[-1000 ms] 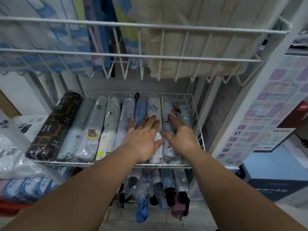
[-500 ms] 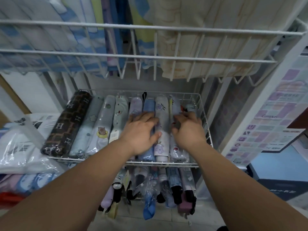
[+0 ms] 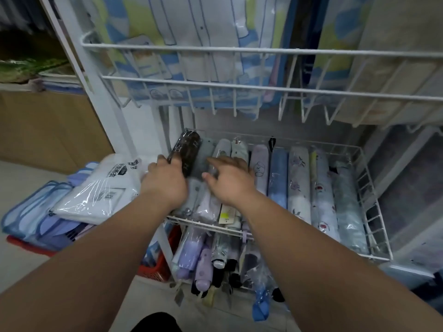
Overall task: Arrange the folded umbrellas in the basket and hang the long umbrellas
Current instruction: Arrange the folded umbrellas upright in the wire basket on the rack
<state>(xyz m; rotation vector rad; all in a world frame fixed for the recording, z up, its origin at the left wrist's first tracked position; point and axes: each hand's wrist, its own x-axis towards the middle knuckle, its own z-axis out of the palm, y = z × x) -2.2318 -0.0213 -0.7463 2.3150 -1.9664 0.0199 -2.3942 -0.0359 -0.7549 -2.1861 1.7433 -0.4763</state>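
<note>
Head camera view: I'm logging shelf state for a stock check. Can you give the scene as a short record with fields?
Basket: white wire basket, holding a row of wrapped folded umbrellas lying side by side
Left end of row: dark brown patterned folded umbrella
Left: left hand grips the dark brown umbrella
Right: right hand, fingers spread, rests on the pale folded umbrellas next to it
Below basket: lilac wrapped umbrellas and darker ones hanging

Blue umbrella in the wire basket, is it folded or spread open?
Folded: the blue umbrella is a tight, narrow roll lying lengthwise in the wire basket.
</note>
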